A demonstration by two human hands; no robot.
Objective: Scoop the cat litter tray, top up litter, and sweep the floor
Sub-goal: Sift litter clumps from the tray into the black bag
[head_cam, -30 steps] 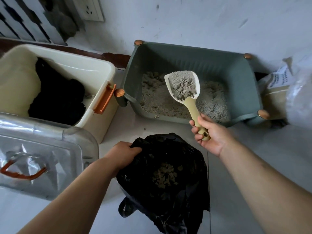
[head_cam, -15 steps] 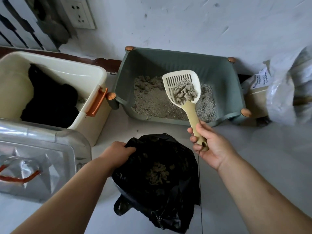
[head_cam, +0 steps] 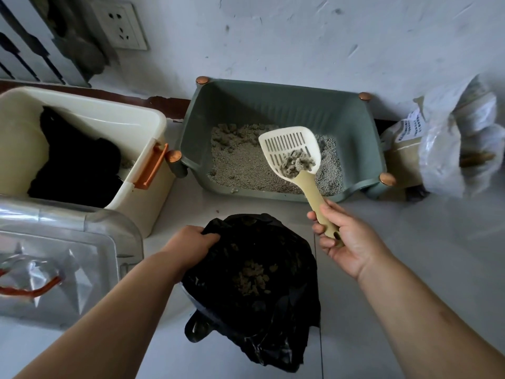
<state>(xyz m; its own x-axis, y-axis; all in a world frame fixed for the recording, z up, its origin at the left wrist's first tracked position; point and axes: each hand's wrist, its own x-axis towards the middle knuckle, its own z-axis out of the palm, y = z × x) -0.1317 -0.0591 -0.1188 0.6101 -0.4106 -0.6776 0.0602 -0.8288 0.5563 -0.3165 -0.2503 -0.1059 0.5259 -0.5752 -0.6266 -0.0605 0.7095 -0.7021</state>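
Several clumps (head_cam: pixel 297 164) in slotted scoop (head_cam: pixel 287 143)

Litter tray (head_cam: pixel 273 105) stands against the wall (head_cam: pixel 300 36). Scoop (head_cam: pixel 292 149), with clumps (head_cam: pixel 296 163) in it, hangs over the tray's front right part. Bag (head_cam: pixel 273 318) lies on the floor (head_cam: pixel 410 255) before the tray, between left hand (head_cam: pixel 191 242) and right hand (head_cam: pixel 348 242). Box (head_cam: pixel 131 119) stands left of the tray, sack (head_cam: pixel 451 149) right.
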